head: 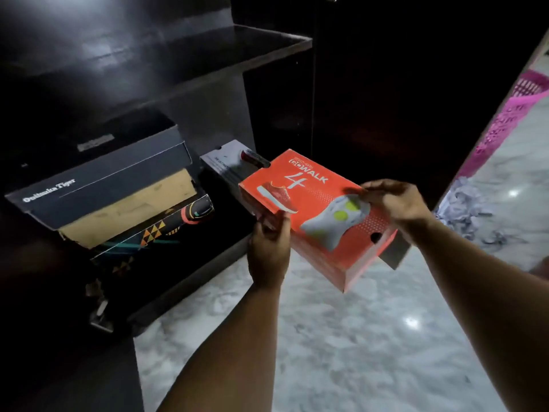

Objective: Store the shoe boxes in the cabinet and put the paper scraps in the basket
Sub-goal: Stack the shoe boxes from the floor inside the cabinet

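Both hands, left hand (269,248) and right hand (395,205), fingers closed on the orange shoe box (315,215), before the dark cabinet (208,55).

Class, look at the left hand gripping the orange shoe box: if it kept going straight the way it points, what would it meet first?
Probably the grey box standing in the cabinet, just beyond the left hand and orange shoe box; depth is unclear.
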A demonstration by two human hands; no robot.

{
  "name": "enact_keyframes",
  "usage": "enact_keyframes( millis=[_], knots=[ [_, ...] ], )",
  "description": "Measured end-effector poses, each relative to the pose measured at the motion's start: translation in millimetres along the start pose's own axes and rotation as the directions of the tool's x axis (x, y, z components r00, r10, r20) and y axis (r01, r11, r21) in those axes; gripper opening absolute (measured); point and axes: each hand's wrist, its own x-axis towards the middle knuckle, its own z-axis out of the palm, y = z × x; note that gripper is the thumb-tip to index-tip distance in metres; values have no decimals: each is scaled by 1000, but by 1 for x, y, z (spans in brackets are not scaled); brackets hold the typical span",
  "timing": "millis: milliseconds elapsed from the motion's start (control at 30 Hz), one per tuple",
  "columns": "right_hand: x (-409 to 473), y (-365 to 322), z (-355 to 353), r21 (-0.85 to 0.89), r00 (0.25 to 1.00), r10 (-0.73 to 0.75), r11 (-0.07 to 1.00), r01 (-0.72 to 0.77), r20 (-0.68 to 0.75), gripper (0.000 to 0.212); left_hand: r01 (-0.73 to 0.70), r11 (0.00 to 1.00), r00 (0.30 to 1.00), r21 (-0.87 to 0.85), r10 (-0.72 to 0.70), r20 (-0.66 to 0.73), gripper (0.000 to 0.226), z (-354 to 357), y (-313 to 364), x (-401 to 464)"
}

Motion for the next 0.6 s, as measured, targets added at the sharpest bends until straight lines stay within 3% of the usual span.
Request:
enact_keyframes(
  millis=[100, 233, 333, 467, 600],
  knots=[
    [16, 1, -4, 6, 998, -53, 999, 53, -38, 20, -90, 996, 994, 22, 91, -61, 41, 8, 1, -3],
    [24, 6, -3, 2, 987, -98, 995, 99, -127, 5, -129, 991, 976, -44, 119, -184, 44, 24, 12, -5],
    [33, -1, -9, 7, 981, -97, 995, 99, -166, 22, -151, 988, 966, -24, 142, -214, 51, 33, 23, -3],
    [43, -12, -14, -14, 976, -116, 993, 115, -185, 24, -109, 994, 966, -19, 102, -239, 58, 44, 29, -4],
    [41, -16, -13, -6, 971, -83, 996, 84, -224, 32, -156, 986, 949, -62, 132, -286, 63, 50, 38, -1]
  ],
)
